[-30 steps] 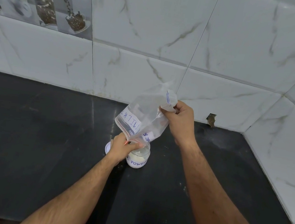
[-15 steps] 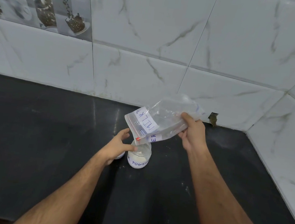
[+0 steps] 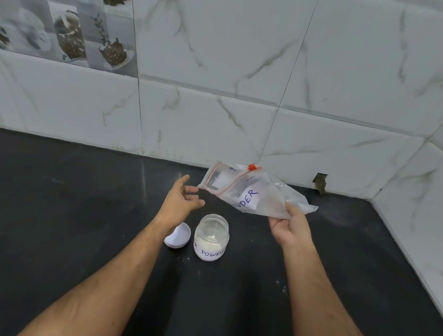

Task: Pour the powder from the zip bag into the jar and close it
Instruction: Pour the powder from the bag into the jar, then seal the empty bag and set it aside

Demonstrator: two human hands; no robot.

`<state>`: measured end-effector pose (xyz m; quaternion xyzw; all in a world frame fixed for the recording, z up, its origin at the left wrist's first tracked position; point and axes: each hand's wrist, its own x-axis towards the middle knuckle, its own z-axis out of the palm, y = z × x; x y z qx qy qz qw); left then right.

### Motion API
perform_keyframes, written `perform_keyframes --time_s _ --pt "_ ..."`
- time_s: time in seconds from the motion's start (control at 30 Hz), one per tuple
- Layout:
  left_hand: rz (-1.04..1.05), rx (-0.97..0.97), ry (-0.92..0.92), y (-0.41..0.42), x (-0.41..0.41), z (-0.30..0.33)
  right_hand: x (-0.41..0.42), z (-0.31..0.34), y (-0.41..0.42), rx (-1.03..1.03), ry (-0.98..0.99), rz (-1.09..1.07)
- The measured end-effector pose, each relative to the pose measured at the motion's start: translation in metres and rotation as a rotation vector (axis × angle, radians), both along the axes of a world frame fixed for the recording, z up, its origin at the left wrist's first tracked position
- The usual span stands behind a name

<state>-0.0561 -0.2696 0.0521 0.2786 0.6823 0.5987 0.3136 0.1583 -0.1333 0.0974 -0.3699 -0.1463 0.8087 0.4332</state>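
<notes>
From the head view, a black stone counter (image 3: 41, 215) meets white marble-veined wall tiles (image 3: 230, 43), with a patterned tile (image 3: 61, 8) at upper left (cups and beans). The jar (image 3: 211, 237), uncapped and holding white powder, stands just beside its white lid (image 3: 178, 236). The right hand (image 3: 290, 226) pinches the zip bag (image 3: 250, 192) in the air beyond the jar; the left hand (image 3: 182, 200) hangs with fingers loose, holding nothing.

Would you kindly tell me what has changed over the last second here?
The left hand let go of the zip bag and opened. The right hand, gripping the bag's bottom, swung it off the jar toward the wall. Jar and lid stayed put on the counter.
</notes>
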Motion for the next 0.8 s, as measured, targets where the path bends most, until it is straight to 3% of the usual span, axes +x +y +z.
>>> perform_keyframes --time_s 0.13,0.33,0.5,0.57,0.67,0.8 --pt "0.021 0.052 0.003 0.011 0.003 0.018 0.003 0.006 0.004 -0.063 0.066 -0.060" --pt "0.025 0.230 0.053 0.031 0.011 0.046 0.011 0.013 0.009 -0.091 0.014 0.015" --pt "0.019 0.294 0.034 0.049 0.016 0.072 0.029 0.012 0.029 -0.029 -0.344 0.212" --pt "0.003 0.328 0.011 0.055 0.021 0.084 0.036 0.011 0.036 0.041 -0.556 0.259" --pt "-0.012 0.327 0.063 0.065 0.029 0.098 0.043 0.016 0.041 0.304 -0.779 0.254" --pt "0.044 0.293 0.166 0.079 0.034 0.108 0.042 0.040 0.033 0.604 -0.506 0.250"
